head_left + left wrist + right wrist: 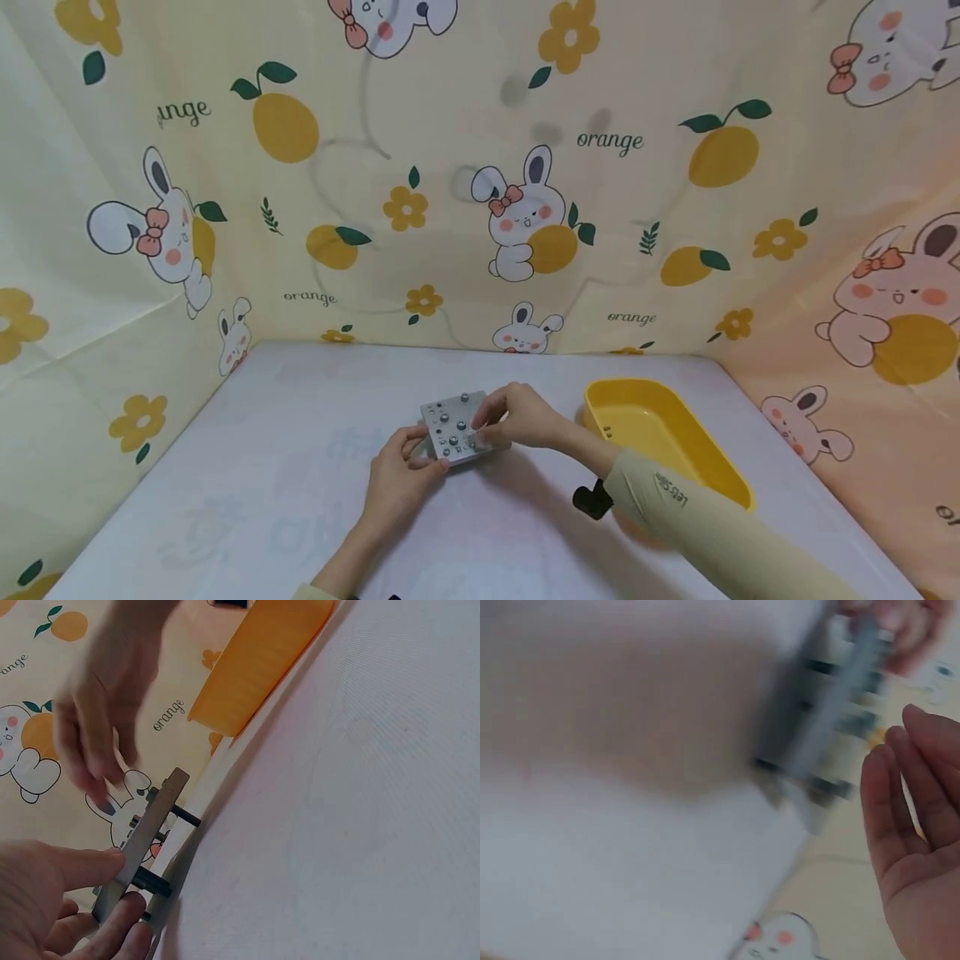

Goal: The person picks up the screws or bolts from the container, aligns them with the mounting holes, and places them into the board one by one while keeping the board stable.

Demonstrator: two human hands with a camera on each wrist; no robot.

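A person's 2 bare hands meet over a small square grey metal plate studded with silver screw heads [455, 427], held just above the middle of a pale lavender-white table top [225, 500]. The left hand [402, 479] grips the plate's near-left corner, thumb on its upper face and fingers curled beneath, as the left wrist view shows [52, 900]. The right hand [517, 417], in a khaki sleeve, arches over the plate's right side with its fingertips at the screw heads; the right wrist view shows its fingers [915, 787] straight and relaxed just beside the plate, which is blurred there, so whether they pinch anything cannot be told.

The plate lies between the 2 hands, tilted, its far edge raised. Seen edge-on from the left wrist, it is a thin flat slab with dark screw shanks [154, 883] poking out of its underside toward the table, so the screw heads face up and toward the person. Being square, it has no clear long axis.

A yellow plastic oblong tray [720, 475] sits on the table to the right, near the right forearm and apart from the plate. A small black object [594, 498] shows at the sleeve's wrist. A cream curtain printed with rabbits, oranges and flowers [480, 167] walls the table on 3 sides.
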